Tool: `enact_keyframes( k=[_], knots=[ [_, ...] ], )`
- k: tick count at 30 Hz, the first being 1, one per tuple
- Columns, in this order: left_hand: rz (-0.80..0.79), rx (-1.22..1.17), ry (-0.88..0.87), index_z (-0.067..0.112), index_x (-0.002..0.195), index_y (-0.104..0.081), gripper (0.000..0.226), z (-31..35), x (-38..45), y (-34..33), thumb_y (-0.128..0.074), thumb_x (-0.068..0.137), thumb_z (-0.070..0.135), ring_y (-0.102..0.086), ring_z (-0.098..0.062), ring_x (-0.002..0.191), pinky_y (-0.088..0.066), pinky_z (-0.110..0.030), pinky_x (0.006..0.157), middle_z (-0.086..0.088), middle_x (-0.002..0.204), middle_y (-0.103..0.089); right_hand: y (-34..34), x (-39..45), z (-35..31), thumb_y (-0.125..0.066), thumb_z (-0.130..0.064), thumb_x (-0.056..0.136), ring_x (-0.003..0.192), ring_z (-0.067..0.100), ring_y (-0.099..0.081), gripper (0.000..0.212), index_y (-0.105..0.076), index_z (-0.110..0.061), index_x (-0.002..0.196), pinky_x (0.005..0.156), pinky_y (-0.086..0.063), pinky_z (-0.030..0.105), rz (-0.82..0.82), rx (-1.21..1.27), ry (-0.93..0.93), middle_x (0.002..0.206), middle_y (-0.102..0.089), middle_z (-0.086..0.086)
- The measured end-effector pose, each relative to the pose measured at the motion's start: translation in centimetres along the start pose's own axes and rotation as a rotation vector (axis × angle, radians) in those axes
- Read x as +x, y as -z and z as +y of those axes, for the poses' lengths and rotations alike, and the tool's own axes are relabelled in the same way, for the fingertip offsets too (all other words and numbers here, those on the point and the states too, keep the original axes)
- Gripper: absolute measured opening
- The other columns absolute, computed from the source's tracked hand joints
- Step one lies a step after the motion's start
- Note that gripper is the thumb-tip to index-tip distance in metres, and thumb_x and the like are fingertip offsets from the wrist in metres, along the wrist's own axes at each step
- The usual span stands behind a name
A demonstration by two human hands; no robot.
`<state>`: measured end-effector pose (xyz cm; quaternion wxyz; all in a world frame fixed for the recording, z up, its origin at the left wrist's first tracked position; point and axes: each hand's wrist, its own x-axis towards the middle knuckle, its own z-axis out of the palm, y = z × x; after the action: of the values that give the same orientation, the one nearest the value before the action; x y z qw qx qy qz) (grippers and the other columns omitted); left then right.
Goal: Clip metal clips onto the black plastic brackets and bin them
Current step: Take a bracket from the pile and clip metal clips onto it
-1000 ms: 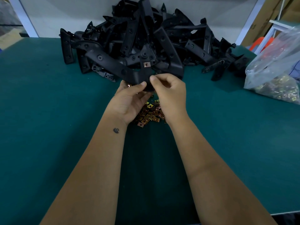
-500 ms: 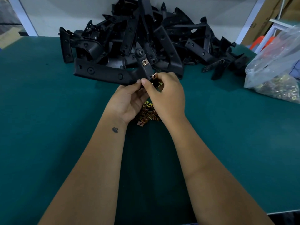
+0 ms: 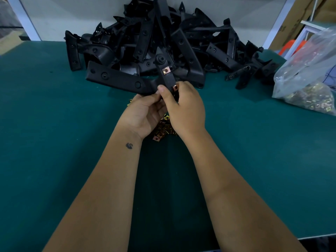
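1. Two bare forearms reach forward over the green counter [image 3: 54, 142]; a small dark mark sits on the left wrist.
2. A loose heap of metal clips [image 3: 163, 129] lies on the counter directly under the hands.
3. The left hand [image 3: 143, 115] grasps the held black plastic bracket [image 3: 123, 80] from below at its bend, fingers curled round it.
4. The right hand [image 3: 183, 110] pinches the bracket's short arm, thumb on its face, fingers round a copper-coloured clip [image 3: 175, 86] at the arm's edge.
5. The bracket is L-shaped: its long arm runs out to the left, nearly level, and its short arm points up and away, carrying a fitted clip [image 3: 165, 70] higher up.
6. Against half a second ago, the bracket's pose and both grips look almost unchanged; the right thumb sits slightly higher on the short arm.
7. Behind lies a pile of black brackets [image 3: 181, 39]; at far right, a clear bag of clips [image 3: 309, 82].
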<state>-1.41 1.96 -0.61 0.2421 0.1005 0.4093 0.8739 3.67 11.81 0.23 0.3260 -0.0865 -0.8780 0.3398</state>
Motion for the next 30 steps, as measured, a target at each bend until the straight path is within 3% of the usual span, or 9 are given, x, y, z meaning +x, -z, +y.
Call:
enact_keyframes(
  k=[8,14,19,23,30],
  knots=[
    [0.024,0.011,0.031,0.005,0.126,-0.059,0.028,0.12,-0.14,-0.20,-0.045,0.101,0.002,-0.068,-0.019,0.092,-0.060,-0.030,0.077,-0.008,0.106,-0.070,0.00,-0.09,0.02,-0.051,-0.045,0.099,0.076,0.015,-0.050,0.039,-0.051,-0.013,0.078,0.064,-0.036,0.030,0.001,-0.056,0.060,0.080,-0.054,-0.004],
    [0.037,0.019,0.033,0.004,0.122,-0.061,0.026,0.06,-0.16,-0.20,-0.045,0.101,0.003,-0.068,-0.019,0.090,-0.060,-0.029,0.075,-0.009,0.104,-0.070,0.03,-0.06,-0.19,-0.049,-0.045,0.099,0.081,0.013,-0.053,0.037,-0.062,-0.010,0.092,0.070,-0.045,0.034,-0.050,-0.022,0.032,0.088,-0.056,-0.004],
    [0.026,-0.026,0.010,0.004,0.117,-0.063,0.025,0.00,-0.07,-0.04,-0.044,0.101,0.002,-0.072,-0.018,0.084,-0.060,-0.030,0.075,-0.008,0.098,-0.074,-0.12,-0.10,-0.51,-0.063,-0.042,0.092,0.095,0.008,-0.057,0.032,-0.064,-0.018,0.113,0.077,-0.045,0.024,0.009,0.098,-0.046,0.104,-0.064,-0.009],
    [0.031,-0.065,0.002,0.008,0.112,-0.064,0.022,-0.14,0.00,-0.04,-0.046,0.101,0.004,-0.072,-0.019,0.081,-0.059,-0.029,0.069,-0.008,0.098,-0.074,-0.10,-0.34,-0.67,-0.071,-0.039,0.086,0.085,0.005,-0.054,0.028,-0.062,-0.016,0.099,0.068,-0.040,0.019,0.141,0.077,0.002,0.094,-0.061,-0.011],
    [0.037,-0.053,0.010,0.006,0.111,-0.064,0.020,0.01,-0.10,-0.04,-0.046,0.101,0.004,-0.069,-0.019,0.081,-0.059,-0.030,0.070,-0.010,0.096,-0.071,-0.05,-0.39,-0.39,-0.071,-0.041,0.085,0.077,0.016,-0.056,0.032,-0.063,-0.010,0.085,0.065,-0.047,0.035,0.243,-0.027,0.122,0.081,-0.064,-0.002]
  ],
)
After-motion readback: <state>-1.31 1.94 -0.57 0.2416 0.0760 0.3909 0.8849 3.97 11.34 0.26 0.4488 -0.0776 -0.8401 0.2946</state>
